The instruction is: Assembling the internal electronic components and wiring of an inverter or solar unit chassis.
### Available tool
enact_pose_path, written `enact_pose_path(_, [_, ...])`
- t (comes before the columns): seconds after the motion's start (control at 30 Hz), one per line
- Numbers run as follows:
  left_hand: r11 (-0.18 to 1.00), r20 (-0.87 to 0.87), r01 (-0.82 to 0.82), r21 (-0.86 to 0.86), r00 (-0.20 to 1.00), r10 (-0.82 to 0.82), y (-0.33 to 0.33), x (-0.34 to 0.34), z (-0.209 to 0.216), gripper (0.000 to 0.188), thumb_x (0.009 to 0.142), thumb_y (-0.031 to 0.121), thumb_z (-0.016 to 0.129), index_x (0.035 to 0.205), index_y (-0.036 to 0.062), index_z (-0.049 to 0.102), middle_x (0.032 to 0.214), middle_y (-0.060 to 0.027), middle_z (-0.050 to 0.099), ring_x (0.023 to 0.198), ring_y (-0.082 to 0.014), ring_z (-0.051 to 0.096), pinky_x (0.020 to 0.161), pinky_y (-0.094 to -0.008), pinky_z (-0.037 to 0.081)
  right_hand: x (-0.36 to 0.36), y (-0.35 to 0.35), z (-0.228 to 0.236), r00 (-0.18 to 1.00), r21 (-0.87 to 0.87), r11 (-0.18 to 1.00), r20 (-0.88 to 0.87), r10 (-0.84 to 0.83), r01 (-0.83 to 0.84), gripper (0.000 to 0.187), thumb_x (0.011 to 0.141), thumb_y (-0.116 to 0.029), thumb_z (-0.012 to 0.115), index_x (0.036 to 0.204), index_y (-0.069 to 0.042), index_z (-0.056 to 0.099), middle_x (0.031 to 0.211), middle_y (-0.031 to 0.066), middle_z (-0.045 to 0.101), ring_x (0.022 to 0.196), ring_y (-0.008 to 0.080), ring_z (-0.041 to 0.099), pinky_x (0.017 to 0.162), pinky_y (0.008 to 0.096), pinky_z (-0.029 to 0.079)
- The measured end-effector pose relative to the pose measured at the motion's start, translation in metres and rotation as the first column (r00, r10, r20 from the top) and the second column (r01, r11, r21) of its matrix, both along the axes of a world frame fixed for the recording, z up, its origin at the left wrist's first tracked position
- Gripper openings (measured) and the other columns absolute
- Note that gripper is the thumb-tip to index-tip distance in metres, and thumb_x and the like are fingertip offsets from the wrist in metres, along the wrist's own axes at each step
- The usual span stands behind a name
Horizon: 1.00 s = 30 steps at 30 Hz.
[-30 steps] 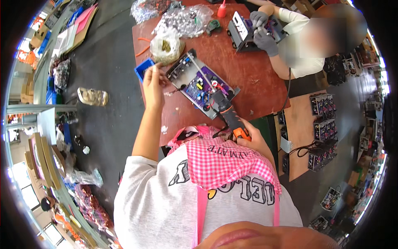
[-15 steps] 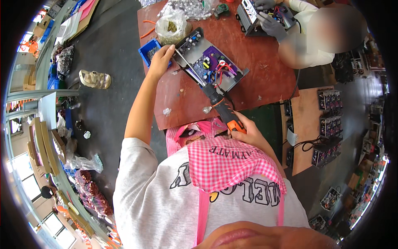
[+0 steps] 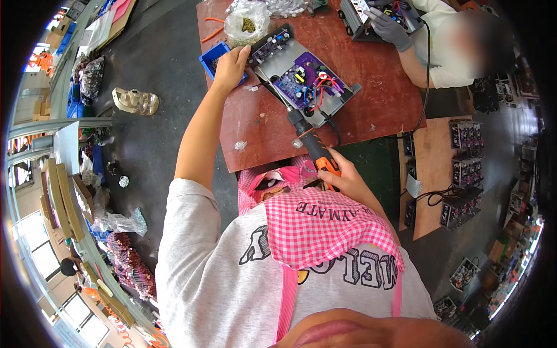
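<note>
Bench obs: electric screwdriver on open chassis, reddish-brown table.

Far L: shelving w/ cardboard by windows; grey concrete floor (image 3: 156, 87), a sandal (image 3: 136, 101) on it. L hand (image 3: 231, 65) reached over blue parts bin (image 3: 216, 58) at table (image 3: 261, 124) edge, fingers curled; held item, if any, not discernible. Grey metal chassis (image 3: 301, 75) w/ purple board lay mid-table, tilted. R hand (image 3: 342, 177) closed around orange-black electric screwdriver (image 3: 310, 142), bit at chassis' near edge. Far R: co-worker's gloved hand (image 3: 387, 26) on another unit; more units stacked on floor boards.
</note>
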State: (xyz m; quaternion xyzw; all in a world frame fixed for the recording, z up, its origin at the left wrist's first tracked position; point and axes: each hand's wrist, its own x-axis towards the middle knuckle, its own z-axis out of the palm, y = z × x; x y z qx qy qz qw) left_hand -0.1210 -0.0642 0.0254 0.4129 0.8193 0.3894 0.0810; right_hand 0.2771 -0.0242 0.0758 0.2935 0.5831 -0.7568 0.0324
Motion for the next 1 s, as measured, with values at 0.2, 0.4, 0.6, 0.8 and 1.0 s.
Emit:
enact_pose_path(0.2, [0.999, 0.17, -0.04, 0.008, 0.985, 0.038, 0.002, -0.004, -0.006, 0.048, 0.101, 0.041, 0.046, 0.095, -0.0012, 0.068, 0.077, -0.0199, 0.067, 0.077, -0.0359, 0.067, 0.071, -0.0428, 0.048, -0.014, -0.008, -0.006, 0.998, -0.045, 0.998, 0.032, -0.051, 0.053, 0.064, 0.088, -0.019, 0.071, 0.144, -0.004, 0.043, 0.09, 0.0023, 0.057, 0.065, 0.0079, 0.055, 0.058, 0.0245, 0.047])
enact_pose_path(0.4, [0.999, 0.222, -0.032, 0.032, 0.975, 0.024, 0.002, -0.009, -0.016, 0.047, 0.101, 0.041, 0.047, 0.099, -0.0004, 0.069, 0.079, -0.0204, 0.068, 0.078, -0.0361, 0.067, 0.073, -0.0426, 0.049, -0.023, -0.006, -0.009, 0.996, -0.052, 0.995, 0.047, -0.079, 0.082, 0.067, 0.088, -0.021, 0.071, 0.146, -0.005, 0.041, 0.09, 0.0019, 0.057, 0.065, 0.0081, 0.055, 0.058, 0.025, 0.047])
enact_pose_path(0.6, [0.998, 0.233, -0.031, 0.052, 0.972, 0.018, 0.003, -0.011, -0.016, 0.046, 0.101, 0.04, 0.048, 0.1, -0.0005, 0.069, 0.081, -0.0215, 0.068, 0.08, -0.0377, 0.067, 0.073, -0.0443, 0.049, -0.028, -0.001, -0.013, 0.998, -0.023, 0.998, 0.03, -0.053, 0.053, 0.069, 0.088, -0.023, 0.072, 0.148, -0.006, 0.04, 0.09, 0.002, 0.059, 0.066, 0.0084, 0.056, 0.059, 0.0255, 0.048])
enact_pose_path(0.8, [1.0, 0.225, -0.021, 0.017, 0.974, 0.017, 0.002, -0.007, -0.009, 0.046, 0.101, 0.04, 0.047, 0.099, -0.001, 0.069, 0.08, -0.0217, 0.068, 0.08, -0.0382, 0.067, 0.074, -0.0443, 0.049, -0.028, 0.002, -0.014, 0.998, -0.016, 0.999, 0.047, -0.05, 0.05, 0.069, 0.088, -0.02, 0.07, 0.148, -0.005, 0.038, 0.089, 0.0034, 0.059, 0.066, 0.01, 0.058, 0.06, 0.0259, 0.049])
enact_pose_path(1.0, [1.0, 0.201, -0.03, 0.002, 0.979, 0.029, 0.001, -0.008, -0.011, 0.047, 0.101, 0.041, 0.047, 0.098, -0.0011, 0.068, 0.079, -0.0213, 0.068, 0.079, -0.0374, 0.067, 0.074, -0.0445, 0.049, -0.027, 0.007, -0.018, 0.999, -0.012, 0.999, 0.023, -0.034, 0.034, 0.07, 0.088, -0.019, 0.069, 0.149, -0.003, 0.037, 0.088, 0.0045, 0.059, 0.065, 0.0108, 0.059, 0.059, 0.026, 0.05])
